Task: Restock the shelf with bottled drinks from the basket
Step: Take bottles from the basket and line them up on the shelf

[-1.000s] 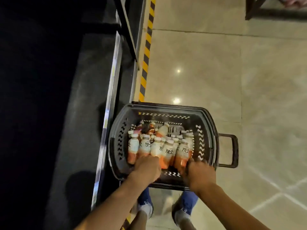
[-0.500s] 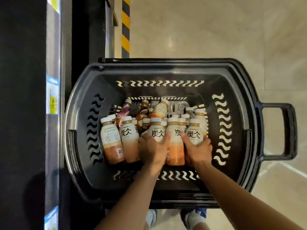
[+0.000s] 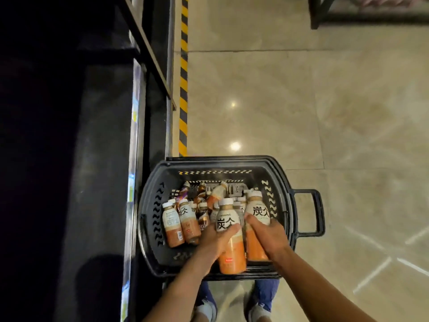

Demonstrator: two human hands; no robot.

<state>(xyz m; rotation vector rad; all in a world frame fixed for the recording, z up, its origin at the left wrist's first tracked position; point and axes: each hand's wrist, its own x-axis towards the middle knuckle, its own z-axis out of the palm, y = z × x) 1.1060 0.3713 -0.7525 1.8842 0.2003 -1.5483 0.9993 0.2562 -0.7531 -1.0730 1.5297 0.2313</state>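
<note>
At the basket [image 3: 209, 162], the left grip [image 3: 215, 238] holds 1 white-capped bottle [image 3: 232, 254] and the right grip [image 3: 270, 235] clasps a 2nd bottle [image 3: 260, 211].

basket [image 3: 282, 191]: black matt plastic | bottles [image 3: 231, 231]: glossy plastic | floor [image 3: 301, 101]: polished tile

Shop aisle: shelf [image 3: 97, 182], basket [image 3: 282, 182].

Left of the basket [image 3: 151, 205], just beside its wall: shelf [image 3: 104, 182]. Beyond its far rim, on the floor: striped tape [image 3: 183, 89]. On its right wall, outward: handle [image 3: 318, 212]. Inside, toward the left and far walls: cluster of bottles [image 3: 173, 226]. Over its near-right part: left hand [image 3: 216, 238] round left-hand bottle [image 3: 232, 256], right hand [image 3: 270, 235] round right-hand bottle [image 3: 258, 212], side by side. Under its near rim: shoes [image 3: 206, 309].
</note>
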